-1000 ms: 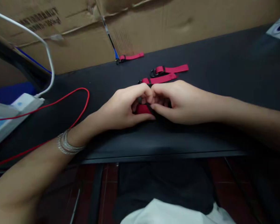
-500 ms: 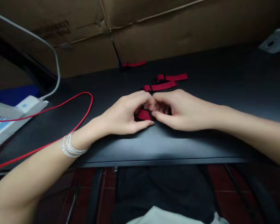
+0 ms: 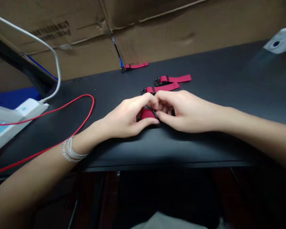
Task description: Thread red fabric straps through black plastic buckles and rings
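On the black table, my left hand and my right hand meet fingertip to fingertip. Both pinch a short red strap with a black ring, which lies mostly hidden between the fingers. Silver bangles sit on my left wrist. Just behind my hands lie two more red straps with black rings, one close to my fingers and one a little farther back. A third red strap lies at the table's far edge.
A red cable loops across the table's left part. A white device with a white cable stands at the far left. Cardboard boxes wall the back. A white object sits at the far right.
My hands stay together on the strap, with fingers shifting slightly over it. The view has wobbled up and down; the other straps have not moved.
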The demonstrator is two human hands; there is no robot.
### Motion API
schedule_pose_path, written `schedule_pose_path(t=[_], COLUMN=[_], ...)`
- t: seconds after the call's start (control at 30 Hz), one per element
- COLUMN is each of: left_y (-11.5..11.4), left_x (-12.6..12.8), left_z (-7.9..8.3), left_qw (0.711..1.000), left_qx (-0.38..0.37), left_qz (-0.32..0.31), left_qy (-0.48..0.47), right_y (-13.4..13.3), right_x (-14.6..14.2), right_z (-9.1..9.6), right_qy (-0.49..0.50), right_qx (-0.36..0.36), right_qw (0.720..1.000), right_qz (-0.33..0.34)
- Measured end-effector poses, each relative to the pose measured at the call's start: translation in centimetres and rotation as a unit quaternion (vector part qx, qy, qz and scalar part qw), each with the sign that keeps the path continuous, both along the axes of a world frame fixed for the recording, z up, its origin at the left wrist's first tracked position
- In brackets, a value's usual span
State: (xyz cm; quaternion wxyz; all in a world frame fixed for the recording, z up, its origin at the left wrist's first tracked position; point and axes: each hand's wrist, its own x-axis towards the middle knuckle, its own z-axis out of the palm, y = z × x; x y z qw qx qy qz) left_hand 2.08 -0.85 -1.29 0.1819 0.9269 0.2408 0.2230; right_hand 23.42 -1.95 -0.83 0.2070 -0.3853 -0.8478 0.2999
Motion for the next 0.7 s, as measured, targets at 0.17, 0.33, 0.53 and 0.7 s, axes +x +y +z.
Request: schedule_pose_path(t=[0.17,0.33,0.53,0.7], left_y=[-0.06,0.04,0.11,0.02], left_x=[0.00,-0.02,0.07,0.13], left_z=[-0.09,-0.29,-0.37,-0.23], left_qw=[1.000,0.999,0.999,0.999], left_qx=[0.007,0.024,0.023,0.021], left_qz=[0.002,0.028,0.030,0.036], left_qy=[-0.019,-0.021,-0.033,-0.034], right_y=[0.22,0.42,0.54,0.43], right_x=[-0.18,-0.20,-0.14,-0.25], right_z=[-0.04,-0.19,-0.28,-0.21], right_qy=[0.034,0.066,0.064,0.043], right_qx=[-0.057,-0.090,-0.074,-0.075], right_qw=[0.998,0.994,0.995,0.996], right_qz=[-0.012,-0.008,-0.010,-0.021])
